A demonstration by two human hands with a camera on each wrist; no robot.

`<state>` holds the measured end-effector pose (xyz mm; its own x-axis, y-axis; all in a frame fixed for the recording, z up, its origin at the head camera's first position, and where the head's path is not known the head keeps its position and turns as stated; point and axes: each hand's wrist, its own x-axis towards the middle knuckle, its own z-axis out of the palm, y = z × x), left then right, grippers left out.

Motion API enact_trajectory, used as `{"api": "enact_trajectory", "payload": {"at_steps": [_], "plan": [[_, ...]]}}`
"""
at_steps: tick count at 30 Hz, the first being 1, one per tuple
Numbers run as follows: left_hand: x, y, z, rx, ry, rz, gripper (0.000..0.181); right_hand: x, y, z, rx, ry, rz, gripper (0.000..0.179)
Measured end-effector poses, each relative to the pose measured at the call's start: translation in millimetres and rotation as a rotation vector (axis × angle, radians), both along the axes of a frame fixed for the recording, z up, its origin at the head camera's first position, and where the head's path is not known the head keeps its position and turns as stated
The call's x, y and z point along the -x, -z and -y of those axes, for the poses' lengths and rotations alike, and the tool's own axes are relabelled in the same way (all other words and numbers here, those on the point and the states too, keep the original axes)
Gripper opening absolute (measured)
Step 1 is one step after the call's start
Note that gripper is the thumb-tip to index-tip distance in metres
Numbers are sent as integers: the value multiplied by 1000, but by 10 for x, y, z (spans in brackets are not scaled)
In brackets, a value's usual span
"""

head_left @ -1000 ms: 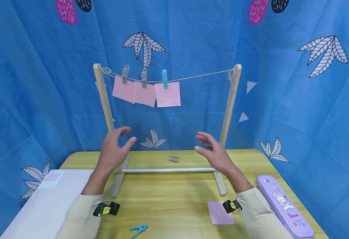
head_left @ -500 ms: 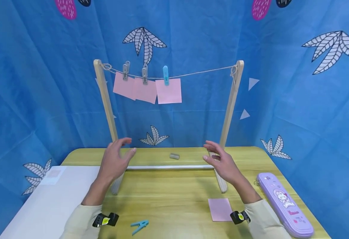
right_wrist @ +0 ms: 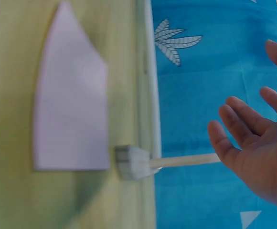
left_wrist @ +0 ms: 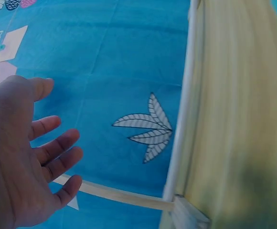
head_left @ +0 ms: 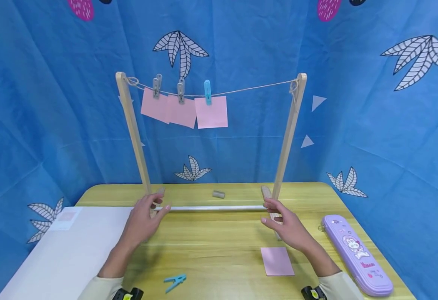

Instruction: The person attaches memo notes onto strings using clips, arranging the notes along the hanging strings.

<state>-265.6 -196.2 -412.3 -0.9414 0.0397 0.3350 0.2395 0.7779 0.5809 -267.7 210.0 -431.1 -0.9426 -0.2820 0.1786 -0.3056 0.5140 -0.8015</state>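
Observation:
My left hand [head_left: 142, 218] hovers by the left foot of a wooden stand, fingers loosely bent, holding nothing. On the other side my right hand [head_left: 289, 227] is held the same way near the right foot, also with nothing in it; its palm faces inward in the right wrist view. Between the stand's posts [head_left: 289, 137] runs a string [head_left: 256, 88]. Three pink paper squares [head_left: 216, 117] hang from its left half, two by grey clothespins [head_left: 181, 92] and one by a blue clothespin [head_left: 207, 92]. A loose blue clothespin [head_left: 175, 282] and a pink paper square [head_left: 277, 261] lie on the table.
A white board [head_left: 72, 254] covers the table's left side. On the right lies a purple pencil case [head_left: 357, 255]. A small grey object [head_left: 219, 194] sits behind the stand's white crossbar [head_left: 211, 208]. Blue patterned cloth [head_left: 241, 158] encloses the back and sides.
Both hands have come down from beside the posts to the height of the crossbar, the right one also moving outward. The view has tilted down slightly. Papers and clothespins stay in place.

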Motion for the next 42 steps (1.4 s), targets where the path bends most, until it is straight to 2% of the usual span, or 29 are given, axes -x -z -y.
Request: {"api": "enact_trajectory", "payload": {"at_steps": [7,15,20,23,27,30,36,42], "plan": [[-112,162,8,28,1,112,46,-133,144,-122,-93,-32,45,55],[-234,320,68,39,-9,230,46,-248,246,-272,-214,-56,65,39],[-308,406,96,51,6,335,51,-300,312,-341,-299,-45,99,36],[-353,467,94,27,46,406,51,-325,346,-368,-348,-4,127,43],[-418,544,98,-43,138,492,49,-355,379,-390,-413,56,176,54],[-464,593,112,-53,206,531,50,-377,391,-404,-446,73,186,58],[-544,635,124,1,274,551,48,-389,404,-423,-495,98,181,62],[-660,597,126,104,275,606,44,-382,404,-428,-517,116,208,54]]}}
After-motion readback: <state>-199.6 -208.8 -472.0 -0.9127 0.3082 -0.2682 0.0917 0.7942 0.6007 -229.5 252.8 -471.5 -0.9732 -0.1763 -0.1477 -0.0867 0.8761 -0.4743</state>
